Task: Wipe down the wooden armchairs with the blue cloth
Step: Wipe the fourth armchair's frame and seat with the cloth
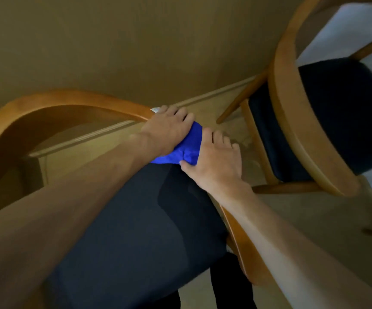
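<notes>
Two hands, left [166, 130] and right [214, 159], clutch the cloth [188, 148] on the near chair [53, 110]. Soft, light; bunch it in the palm. Second chair [292, 121] at 2 o'clock.

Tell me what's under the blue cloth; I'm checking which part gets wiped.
The blue cloth lies where the near armchair's wooden arm runs; both hands cover it, hiding the wood beneath.

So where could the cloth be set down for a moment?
The near chair's dark seat is bare between the two forearms. The second chair's seat is bare too. The armrest corner is crowded: left hand, right hand and blue cloth.
</notes>
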A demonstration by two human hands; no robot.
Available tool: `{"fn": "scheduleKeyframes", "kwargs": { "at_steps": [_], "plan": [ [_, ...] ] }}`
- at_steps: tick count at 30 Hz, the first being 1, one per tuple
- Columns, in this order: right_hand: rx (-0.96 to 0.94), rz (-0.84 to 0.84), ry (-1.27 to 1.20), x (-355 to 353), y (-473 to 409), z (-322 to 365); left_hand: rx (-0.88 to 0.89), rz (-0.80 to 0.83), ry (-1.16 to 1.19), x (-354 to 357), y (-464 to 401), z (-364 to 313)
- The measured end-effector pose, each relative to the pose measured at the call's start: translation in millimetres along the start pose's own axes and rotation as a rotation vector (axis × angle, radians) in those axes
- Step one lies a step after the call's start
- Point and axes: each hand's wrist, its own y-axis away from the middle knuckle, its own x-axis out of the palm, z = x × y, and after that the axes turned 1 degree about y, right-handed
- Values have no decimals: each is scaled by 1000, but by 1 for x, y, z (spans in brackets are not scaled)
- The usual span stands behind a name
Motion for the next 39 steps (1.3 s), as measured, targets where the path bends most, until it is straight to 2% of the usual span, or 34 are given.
{"fn": "scheduleKeyframes", "kwargs": {
  "at_steps": [6,12,16,21,29,36,39],
  "plan": [
    [199,22,-124,0,100,-50,339,-136,-58,-19,14,-93],
    [335,135,-326,8,179,-73,535,-97,-60,-33,42,-163],
    [428,283,-331,9,208,-83,656,-82,-7,-37,58,-197],
    [413,355,-258,5,216,-97,707,-106,26,-34,65,-208],
    [437,356,-189,-3,223,-106,732,-99,120,-30,72,-212],
    [375,413,-447,-13,209,-93,762,-81,307,-26,61,-191],
    [333,425,-456,-17,182,-92,750,-51,298,-26,41,-160]
  ]
}}
